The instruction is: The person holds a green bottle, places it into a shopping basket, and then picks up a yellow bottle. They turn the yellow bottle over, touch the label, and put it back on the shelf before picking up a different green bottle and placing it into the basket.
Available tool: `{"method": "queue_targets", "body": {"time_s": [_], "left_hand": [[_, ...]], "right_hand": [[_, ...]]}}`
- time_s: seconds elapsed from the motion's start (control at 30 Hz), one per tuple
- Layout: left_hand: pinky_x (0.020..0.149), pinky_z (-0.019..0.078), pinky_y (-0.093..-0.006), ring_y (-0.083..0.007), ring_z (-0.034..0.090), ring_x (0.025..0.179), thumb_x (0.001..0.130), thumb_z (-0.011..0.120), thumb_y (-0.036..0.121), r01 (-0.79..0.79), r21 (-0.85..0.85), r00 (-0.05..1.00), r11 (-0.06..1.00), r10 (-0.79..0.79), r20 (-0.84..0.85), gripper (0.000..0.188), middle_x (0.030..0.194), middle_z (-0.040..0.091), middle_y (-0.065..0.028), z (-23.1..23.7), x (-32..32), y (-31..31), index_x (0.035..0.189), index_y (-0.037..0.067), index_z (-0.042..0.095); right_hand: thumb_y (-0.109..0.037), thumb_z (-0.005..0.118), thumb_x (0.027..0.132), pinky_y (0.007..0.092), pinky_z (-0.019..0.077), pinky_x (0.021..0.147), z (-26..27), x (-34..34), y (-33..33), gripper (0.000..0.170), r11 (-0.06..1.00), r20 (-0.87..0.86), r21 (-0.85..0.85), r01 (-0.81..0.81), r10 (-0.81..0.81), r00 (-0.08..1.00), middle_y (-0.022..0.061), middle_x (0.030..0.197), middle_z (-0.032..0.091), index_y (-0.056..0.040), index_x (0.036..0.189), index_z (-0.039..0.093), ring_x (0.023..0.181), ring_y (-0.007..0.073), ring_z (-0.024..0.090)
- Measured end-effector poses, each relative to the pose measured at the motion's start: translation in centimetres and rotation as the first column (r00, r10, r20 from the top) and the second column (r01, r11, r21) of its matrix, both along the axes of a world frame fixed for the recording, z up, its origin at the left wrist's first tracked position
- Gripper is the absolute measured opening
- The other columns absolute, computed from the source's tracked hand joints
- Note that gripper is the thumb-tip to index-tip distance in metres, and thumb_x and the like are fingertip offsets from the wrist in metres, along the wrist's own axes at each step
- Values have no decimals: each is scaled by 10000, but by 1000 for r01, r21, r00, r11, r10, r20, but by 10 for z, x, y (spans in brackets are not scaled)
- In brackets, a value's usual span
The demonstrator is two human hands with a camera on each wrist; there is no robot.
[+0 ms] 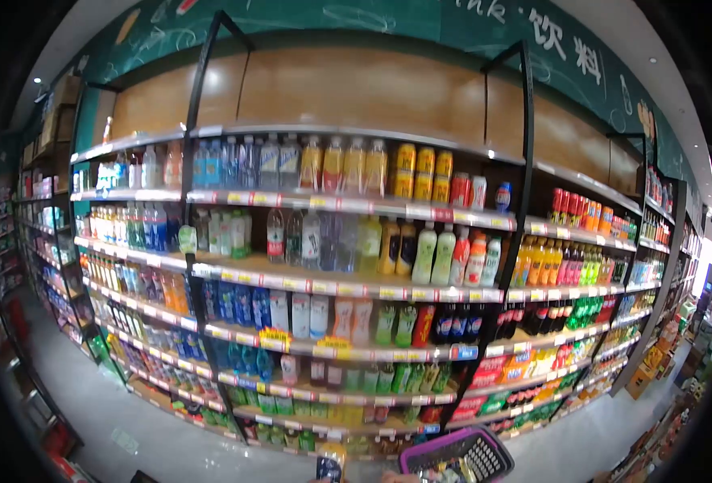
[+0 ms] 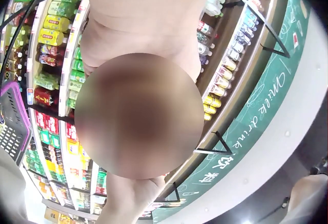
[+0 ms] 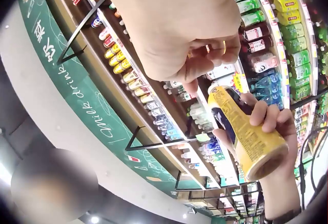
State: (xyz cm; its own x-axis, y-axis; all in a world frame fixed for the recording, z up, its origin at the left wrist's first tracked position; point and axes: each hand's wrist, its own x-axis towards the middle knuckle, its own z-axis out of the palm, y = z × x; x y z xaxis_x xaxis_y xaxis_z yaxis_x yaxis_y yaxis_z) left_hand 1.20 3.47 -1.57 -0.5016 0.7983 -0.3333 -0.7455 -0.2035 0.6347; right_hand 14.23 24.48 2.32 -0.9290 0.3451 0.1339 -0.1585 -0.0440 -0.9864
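before the shelves (image 1: 348, 287), the left hand (image 3: 286, 125) wraps the bottle (image 3: 251, 142) round its body, likely so that its top is free near the right hand (image 3: 187, 29), whose fingers curl, though whether they hold anything i cannot tell; the basket (image 1: 485, 457) is near

"What carries the goods in this drinks aisle?"

"A black-framed shelving unit (image 1: 527, 105), its tiers edged with price tags, on a glossy grey floor (image 1: 251, 460)."

"And the centre bay's upper stocked shelf (image 1: 352, 204)?"

"Clear bottles (image 1: 268, 163) stand left of amber bottles (image 1: 355, 167); yellow cans (image 1: 405, 158), stacked two high, follow, then a red can (image 1: 460, 190) and, near the right end, a blue can (image 1: 502, 198)."

"The shelf below (image 1: 372, 293)?"

"Pale green bottles (image 1: 425, 256) among mixed drinks."

"Next down?"

"Dark bottles with blue labels (image 1: 459, 324), at right."

"On the floor?"

"Cartons (image 1: 642, 380), far right in the head view."
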Motion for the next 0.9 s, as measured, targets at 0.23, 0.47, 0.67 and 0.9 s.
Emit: {"method": "queue_targets", "body": {"time_s": [0.23,0.47,0.67,0.9], "left_hand": [[814,612,-438,-335,741,926,930,697,497,266,134,960,955,-250,-123,723,1000,717,-250,-16,-16,-9,1346,-60,496],[775,611,-468,-351,734,896,898,751,424,217,129,963,968,-190,-192,680,1032,703,-225,14,-5,-16,1341,-22,492],[788,606,-436,-283,722,923,894,771,326,48,11,968,999,-44,-248,621,1173,666,-130,59,19,-13,1364,23,502],[800,570,-379,-271,753,891,862,822,403,74,-375,515,924,-358,-779,582,984,752,-152,97,20,10,1196,-36,634]], "right_hand": [[87,640,756,283,432,664,-19,15,2,93,987,-11,-149,-65,64,998,52,784,610,-1,762,667,742,160,579],[142,614,722,285,414,677,-10,32,7,120,990,-71,-128,-52,43,997,82,796,580,25,728,638,743,180,552],[36,677,807,295,449,731,24,36,-2,111,999,-22,13,-38,39,999,61,859,573,20,916,690,817,151,546],[-168,824,860,394,436,1089,31,17,-32,851,985,-68,-157,-70,60,996,87,1421,533,-46,1560,355,1295,201,529]]}}
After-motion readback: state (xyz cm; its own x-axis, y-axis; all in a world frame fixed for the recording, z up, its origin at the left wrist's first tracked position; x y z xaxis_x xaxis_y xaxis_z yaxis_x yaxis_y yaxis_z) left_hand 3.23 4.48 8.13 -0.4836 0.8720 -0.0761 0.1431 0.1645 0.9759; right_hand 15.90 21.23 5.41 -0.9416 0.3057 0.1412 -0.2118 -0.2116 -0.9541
